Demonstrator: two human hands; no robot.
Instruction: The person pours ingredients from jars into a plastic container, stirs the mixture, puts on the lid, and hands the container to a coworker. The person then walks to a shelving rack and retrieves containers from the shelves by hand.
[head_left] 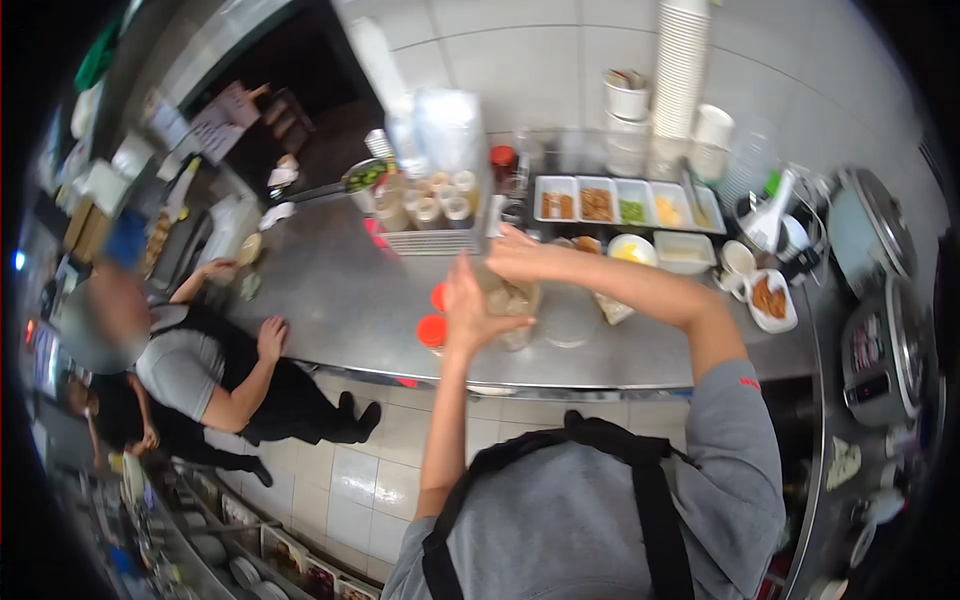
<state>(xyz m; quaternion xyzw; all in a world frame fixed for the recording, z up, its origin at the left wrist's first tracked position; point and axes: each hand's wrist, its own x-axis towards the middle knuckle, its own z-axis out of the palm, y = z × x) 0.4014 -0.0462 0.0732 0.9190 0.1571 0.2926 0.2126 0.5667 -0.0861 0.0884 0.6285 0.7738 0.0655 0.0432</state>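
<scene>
My left hand (466,308) is at the counter's front part, fingers stretched upward and thumb pointing right. It lies against or just in front of a clear container (515,325) with pale contents; firm contact cannot be made out. Two jars with red lids (432,330) are just left of that hand, one partly hidden behind it. Above the container, my right hand (515,255) has its fingers curled, and anything in them is hidden. A round clear lid or shallow dish (568,328) and a small bag (612,306) lie to the right.
Behind stand a wire basket (430,242) of bottles and white trays (632,203) of chopped food. Paper cups (680,80) are stacked by the wall. Rice cookers (880,340) stand far right. A co-worker (215,370) is at the counter's left end, another person beyond.
</scene>
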